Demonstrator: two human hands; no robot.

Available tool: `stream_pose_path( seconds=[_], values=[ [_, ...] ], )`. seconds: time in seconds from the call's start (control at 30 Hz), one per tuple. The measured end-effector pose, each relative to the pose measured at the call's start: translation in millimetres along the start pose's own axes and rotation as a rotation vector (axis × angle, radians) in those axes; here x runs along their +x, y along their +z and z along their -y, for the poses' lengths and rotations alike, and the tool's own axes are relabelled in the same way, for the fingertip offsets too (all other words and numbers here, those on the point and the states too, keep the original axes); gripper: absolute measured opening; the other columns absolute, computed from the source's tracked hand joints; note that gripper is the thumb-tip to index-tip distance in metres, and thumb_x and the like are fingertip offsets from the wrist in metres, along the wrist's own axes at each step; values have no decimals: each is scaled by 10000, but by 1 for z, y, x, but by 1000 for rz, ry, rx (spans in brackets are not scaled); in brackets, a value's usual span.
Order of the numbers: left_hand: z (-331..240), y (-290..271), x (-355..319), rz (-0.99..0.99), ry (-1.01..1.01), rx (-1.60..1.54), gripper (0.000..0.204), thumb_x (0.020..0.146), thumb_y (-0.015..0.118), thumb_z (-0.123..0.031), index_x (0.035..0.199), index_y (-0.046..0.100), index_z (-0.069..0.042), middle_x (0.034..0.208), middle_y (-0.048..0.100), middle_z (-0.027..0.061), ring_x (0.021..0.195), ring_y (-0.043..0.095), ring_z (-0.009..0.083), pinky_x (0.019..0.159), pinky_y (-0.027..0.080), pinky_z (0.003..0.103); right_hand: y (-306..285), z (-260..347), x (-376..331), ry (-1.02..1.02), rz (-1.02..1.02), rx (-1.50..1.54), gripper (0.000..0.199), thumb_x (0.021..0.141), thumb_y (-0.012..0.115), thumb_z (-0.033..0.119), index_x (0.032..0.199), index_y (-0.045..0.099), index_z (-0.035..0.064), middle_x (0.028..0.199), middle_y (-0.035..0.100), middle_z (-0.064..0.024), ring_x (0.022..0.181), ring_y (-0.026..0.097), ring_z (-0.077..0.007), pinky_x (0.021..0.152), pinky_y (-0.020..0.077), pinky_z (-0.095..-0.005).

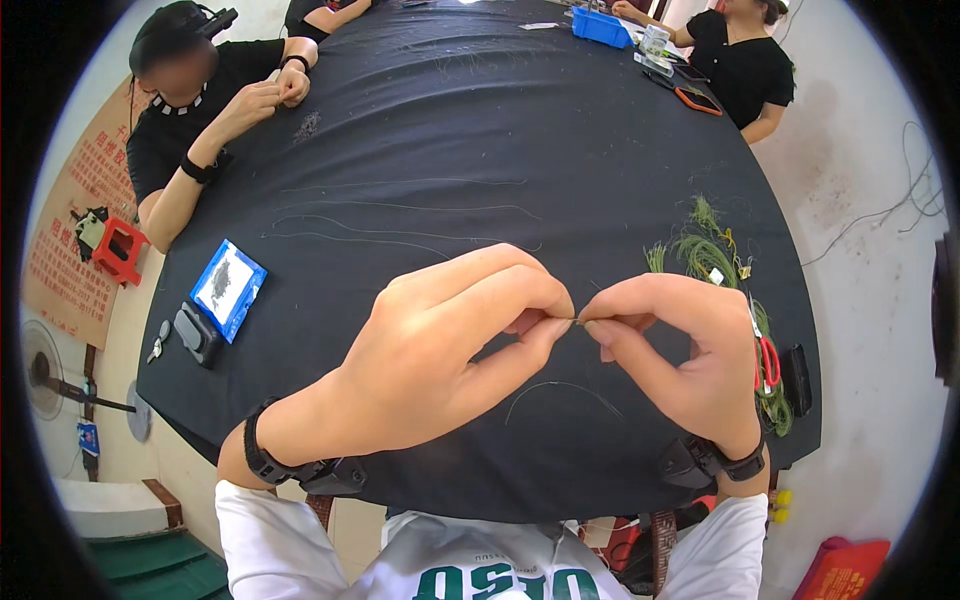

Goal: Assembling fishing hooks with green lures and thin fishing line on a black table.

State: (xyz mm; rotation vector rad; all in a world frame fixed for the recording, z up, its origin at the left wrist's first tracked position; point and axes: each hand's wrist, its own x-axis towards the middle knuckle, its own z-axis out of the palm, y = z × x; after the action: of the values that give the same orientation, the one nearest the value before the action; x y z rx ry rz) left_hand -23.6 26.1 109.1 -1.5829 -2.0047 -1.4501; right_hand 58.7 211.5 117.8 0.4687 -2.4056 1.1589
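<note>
Over the near middle of the black-covered table, my left hand (430, 345) and my right hand (690, 350) meet fingertip to fingertip. Each pinches thumb against forefinger on a thin thread (577, 321), of which only a tiny bit shows between them. A fine curved thread (560, 384) appears below my hands; whether it joins the pinched one I cannot tell. Beyond my left hand, several long thin threads (420, 207) lie stretched across the cloth. Bundles of green thread (700, 250) lie beside my right hand, and red-handled scissors (768, 362) rest there too, partly hidden by it.
To the left lie a blue-and-white packet with small dark bits (228, 285), a grey case (197, 335) and keys (155, 348). A black case (797, 380) sits at the right edge. Co-workers sit at the far left and far right, near a blue bin (600, 27) and an orange-edged phone (698, 100).
</note>
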Motion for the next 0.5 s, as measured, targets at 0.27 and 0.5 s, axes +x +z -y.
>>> stream_pose_path(
  seconds=[0.27,0.5],
  values=[
    [-1,3,1,-38,79,60,189,664,690,91,831,630,27,788,631,113,661,623,151,570,489,243,-6,7,1,437,96,516,81,836,622,13,901,646,-31,756,628,-36,645,569,-51,568,448,-183],
    [-3,4,0,-62,153,79,187,672,685,88,839,625,29,784,631,129,666,631,183,572,493,252,-6,8,0,446,117,604,91,845,620,19,910,647,-39,783,632,-39,665,567,-50,584,448,-178]
  ],
)
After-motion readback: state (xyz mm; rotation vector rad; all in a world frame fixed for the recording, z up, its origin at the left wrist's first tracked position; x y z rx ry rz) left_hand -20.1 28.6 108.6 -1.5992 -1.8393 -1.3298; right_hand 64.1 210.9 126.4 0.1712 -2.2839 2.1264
